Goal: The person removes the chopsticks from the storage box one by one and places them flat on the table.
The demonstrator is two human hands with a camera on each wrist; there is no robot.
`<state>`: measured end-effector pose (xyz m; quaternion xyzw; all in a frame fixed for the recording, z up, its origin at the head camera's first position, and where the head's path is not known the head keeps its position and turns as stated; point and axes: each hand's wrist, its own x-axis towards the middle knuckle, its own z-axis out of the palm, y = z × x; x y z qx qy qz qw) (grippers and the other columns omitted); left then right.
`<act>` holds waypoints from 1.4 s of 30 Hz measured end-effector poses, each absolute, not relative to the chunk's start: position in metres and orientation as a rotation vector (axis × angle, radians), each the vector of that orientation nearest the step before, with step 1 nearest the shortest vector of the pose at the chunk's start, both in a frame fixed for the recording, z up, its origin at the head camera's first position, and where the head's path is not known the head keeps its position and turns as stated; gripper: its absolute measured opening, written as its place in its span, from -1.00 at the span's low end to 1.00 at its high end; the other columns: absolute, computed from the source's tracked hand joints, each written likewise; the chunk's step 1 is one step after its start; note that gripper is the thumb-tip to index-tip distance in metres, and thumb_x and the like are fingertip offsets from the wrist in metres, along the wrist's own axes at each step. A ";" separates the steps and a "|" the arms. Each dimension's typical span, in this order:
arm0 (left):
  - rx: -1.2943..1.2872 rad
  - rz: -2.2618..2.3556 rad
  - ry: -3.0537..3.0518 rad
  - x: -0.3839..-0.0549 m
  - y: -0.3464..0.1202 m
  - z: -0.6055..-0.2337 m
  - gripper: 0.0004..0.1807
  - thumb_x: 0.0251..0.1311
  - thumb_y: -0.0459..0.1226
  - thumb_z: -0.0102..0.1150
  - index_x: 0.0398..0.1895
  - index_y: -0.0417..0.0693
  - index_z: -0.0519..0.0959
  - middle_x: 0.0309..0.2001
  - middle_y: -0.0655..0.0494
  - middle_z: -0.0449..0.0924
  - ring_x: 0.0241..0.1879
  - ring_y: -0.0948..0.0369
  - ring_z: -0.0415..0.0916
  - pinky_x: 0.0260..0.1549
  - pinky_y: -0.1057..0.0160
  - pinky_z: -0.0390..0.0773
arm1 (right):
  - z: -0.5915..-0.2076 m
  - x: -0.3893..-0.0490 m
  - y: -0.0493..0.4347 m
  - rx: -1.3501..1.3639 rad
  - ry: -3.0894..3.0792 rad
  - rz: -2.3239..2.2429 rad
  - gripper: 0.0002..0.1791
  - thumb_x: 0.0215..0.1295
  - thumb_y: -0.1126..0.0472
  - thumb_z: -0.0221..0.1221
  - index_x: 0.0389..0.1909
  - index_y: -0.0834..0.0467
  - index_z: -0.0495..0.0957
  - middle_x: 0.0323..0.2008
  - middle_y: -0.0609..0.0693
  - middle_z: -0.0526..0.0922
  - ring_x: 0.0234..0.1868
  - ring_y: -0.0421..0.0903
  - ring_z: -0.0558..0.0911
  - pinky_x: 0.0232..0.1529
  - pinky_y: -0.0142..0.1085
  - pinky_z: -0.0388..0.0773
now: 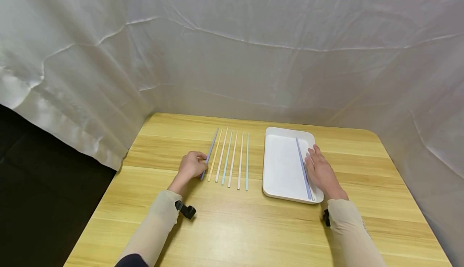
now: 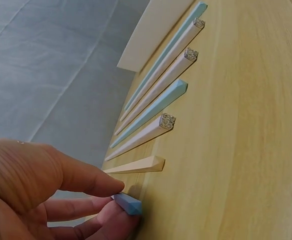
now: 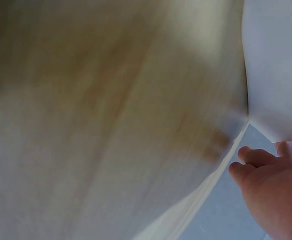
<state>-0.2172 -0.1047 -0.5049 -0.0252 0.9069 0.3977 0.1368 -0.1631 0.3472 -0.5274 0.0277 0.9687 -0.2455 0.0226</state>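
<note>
My left hand (image 1: 191, 164) pinches a blue chopstick (image 1: 212, 143) between thumb and fingers, close over the table. In the left wrist view the blunt end of that blue chopstick (image 2: 129, 204) pokes out past the fingertips. Beside it lies a yellow chopstick (image 1: 215, 154), then several pink and mint ones in a row, such as the mint chopstick (image 1: 247, 162) at the right end. My right hand (image 1: 322, 173) rests with extended fingers at the right wall of a white tray (image 1: 264, 162). Inside the tray lies another blue chopstick (image 1: 303, 166).
The wooden table (image 1: 246, 226) carries the row and the tray. Pale curtains (image 1: 235, 69) hang behind it and along both sides. A dark area (image 1: 40, 194) lies beyond the table's left edge.
</note>
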 end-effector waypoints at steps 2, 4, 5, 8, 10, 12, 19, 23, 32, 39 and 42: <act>-0.075 1.148 2.627 -0.217 -0.105 -0.505 -0.64 0.27 -0.37 0.30 0.13 -0.20 0.69 -0.41 0.04 0.73 -0.62 0.26 0.53 -0.58 0.38 0.50 | -0.527 -0.163 0.347 0.084 3.002 -0.761 -0.27 0.75 -0.08 -0.32 0.67 0.33 -0.06 0.70 0.34 -0.23 0.63 0.49 -0.03 0.62 0.39 -0.03; -0.079 1.138 2.636 -0.217 -0.105 -0.505 -0.64 0.26 -0.36 0.31 0.13 -0.19 0.69 -0.41 0.04 0.73 -0.62 0.25 0.53 -0.60 0.38 0.49 | -0.527 -0.164 0.348 0.078 3.006 -0.762 -0.27 0.75 -0.08 -0.32 0.66 0.34 -0.05 0.70 0.34 -0.23 0.63 0.49 -0.03 0.62 0.39 -0.02; -0.081 1.132 2.639 -0.217 -0.105 -0.506 -0.65 0.26 -0.36 0.31 0.12 -0.18 0.70 -0.41 0.05 0.73 -0.62 0.25 0.53 -0.61 0.38 0.47 | -0.528 -0.164 0.348 0.075 3.008 -0.762 -0.27 0.75 -0.08 -0.32 0.66 0.35 -0.05 0.70 0.34 -0.23 0.63 0.49 -0.02 0.61 0.39 -0.01; -0.092 1.130 2.645 -0.218 -0.104 -0.507 -0.65 0.24 -0.36 0.32 0.11 -0.17 0.70 -0.41 0.05 0.74 -0.64 0.25 0.53 -0.63 0.38 0.46 | -0.528 -0.164 0.348 0.072 3.010 -0.759 -0.27 0.75 -0.07 -0.32 0.66 0.35 -0.04 0.70 0.33 -0.24 0.63 0.49 -0.02 0.61 0.39 -0.01; -0.100 1.139 2.639 -0.218 -0.104 -0.507 -0.65 0.24 -0.37 0.33 0.10 -0.18 0.70 -0.42 0.04 0.74 -0.66 0.26 0.53 -0.65 0.38 0.48 | -0.528 -0.164 0.348 0.074 3.007 -0.758 -0.27 0.75 -0.08 -0.32 0.66 0.34 -0.04 0.70 0.32 -0.25 0.63 0.49 -0.02 0.62 0.39 -0.02; -0.111 1.147 2.633 -0.218 -0.103 -0.507 -0.66 0.24 -0.37 0.34 0.09 -0.19 0.70 -0.42 0.04 0.75 -0.67 0.26 0.54 -0.65 0.39 0.50 | -0.529 -0.164 0.348 0.076 3.003 -0.756 -0.26 0.75 -0.08 -0.32 0.66 0.34 -0.05 0.70 0.32 -0.26 0.63 0.49 -0.03 0.61 0.40 -0.02; -0.104 1.148 2.647 -0.216 -0.104 -0.504 -0.63 0.25 -0.34 0.35 0.13 -0.21 0.67 -0.39 -0.02 0.79 -0.69 0.25 0.58 -0.69 0.41 0.50 | -0.529 -0.165 0.348 0.084 2.999 -0.754 -0.26 0.75 -0.09 -0.32 0.67 0.33 -0.05 0.70 0.31 -0.25 0.64 0.46 -0.03 0.62 0.39 -0.02; -0.099 1.115 2.730 -0.215 -0.099 -0.498 -0.58 0.28 -0.26 0.32 0.19 -0.17 0.66 -0.22 -0.10 0.82 -0.57 0.22 0.60 -0.66 0.41 0.43 | -0.528 -0.165 0.348 0.099 2.989 -0.755 -0.26 0.75 -0.10 -0.31 0.67 0.32 -0.06 0.71 0.30 -0.26 0.65 0.46 -0.05 0.62 0.39 -0.03; 0.104 1.424 2.614 -0.211 -0.062 -0.480 -0.61 0.38 -0.27 0.33 0.19 -0.27 0.66 -0.30 -0.13 0.76 -0.42 -0.08 0.75 -0.49 0.16 0.77 | -0.528 -0.163 0.348 0.098 2.989 -0.767 -0.27 0.75 -0.07 -0.31 0.67 0.32 -0.05 0.70 0.31 -0.25 0.64 0.47 -0.05 0.62 0.39 -0.04; 0.196 1.590 2.433 -0.204 -0.027 -0.469 -0.63 0.39 -0.31 0.31 0.20 -0.27 0.64 -0.22 -0.28 0.75 -0.36 -0.22 0.76 -0.30 -0.11 0.85 | -0.528 -0.165 0.348 0.091 2.998 -0.782 -0.29 0.75 -0.06 -0.31 0.67 0.31 -0.04 0.71 0.29 -0.24 0.65 0.45 -0.03 0.63 0.37 -0.02; 0.274 1.581 2.398 -0.197 -0.008 -0.466 -0.63 0.38 -0.31 0.31 0.20 -0.26 0.65 -0.19 -0.30 0.77 -0.36 -0.25 0.76 -0.31 -0.13 0.85 | -0.527 -0.164 0.347 0.103 2.991 -0.778 -0.29 0.75 -0.06 -0.31 0.67 0.30 -0.05 0.71 0.29 -0.25 0.65 0.45 -0.05 0.63 0.37 -0.03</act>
